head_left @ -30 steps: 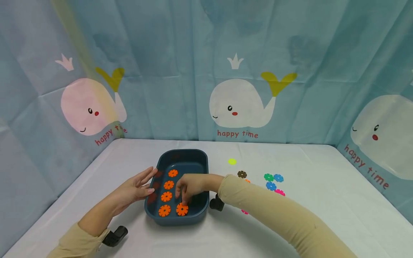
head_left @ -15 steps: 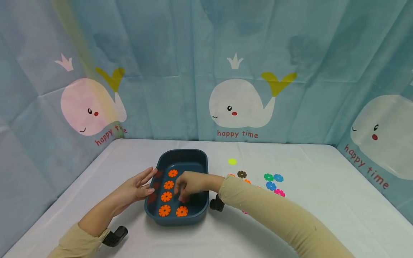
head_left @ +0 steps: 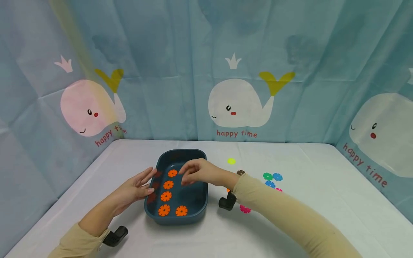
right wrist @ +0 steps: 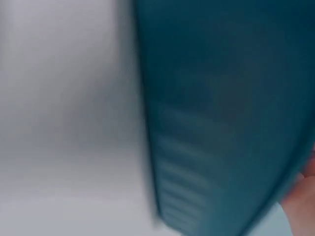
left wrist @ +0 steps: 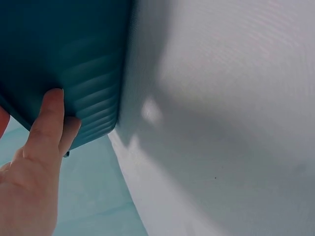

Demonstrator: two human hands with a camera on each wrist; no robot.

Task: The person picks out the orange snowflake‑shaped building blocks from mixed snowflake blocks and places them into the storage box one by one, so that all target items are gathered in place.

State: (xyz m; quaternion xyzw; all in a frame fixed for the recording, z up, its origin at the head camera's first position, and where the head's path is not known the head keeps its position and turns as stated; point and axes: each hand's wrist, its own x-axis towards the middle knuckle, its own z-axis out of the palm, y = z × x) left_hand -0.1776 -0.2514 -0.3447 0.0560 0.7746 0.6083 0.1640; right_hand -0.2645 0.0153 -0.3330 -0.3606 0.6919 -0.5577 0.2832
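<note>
A dark blue plastic bin [head_left: 193, 218] stands on the white table. Along its left side lies a column of several orange notched discs [head_left: 166, 196], like snowflake building pieces. One more orange disc [head_left: 181, 210] lies at the near right of the floor. Relaxed, nearly straight fingers of my left hand [head_left: 133, 188] rest against the bin's left wall; the left wrist view shows fingertips [left wrist: 53, 98] touching its outside. Over the bin's right part hovers my right hand [head_left: 204, 172], fingers loosely bent and nothing visible between them. In the blurred right wrist view, only part of this hand shows past the rim.
Right of the bin lie loose discs: yellow-green [head_left: 231, 161], brown [head_left: 240, 172], green [head_left: 267, 176], blue [head_left: 277, 177] and pink [head_left: 245, 209]. My right sleeve [head_left: 277, 211] covers part of that area. A blue whale-print curtain [head_left: 174, 107] hangs behind the table.
My right hand has let go of the near-right orange disc, which now lies flat in the bin. That hand has risen and shifted away toward the right rim. The left hand stays put.
</note>
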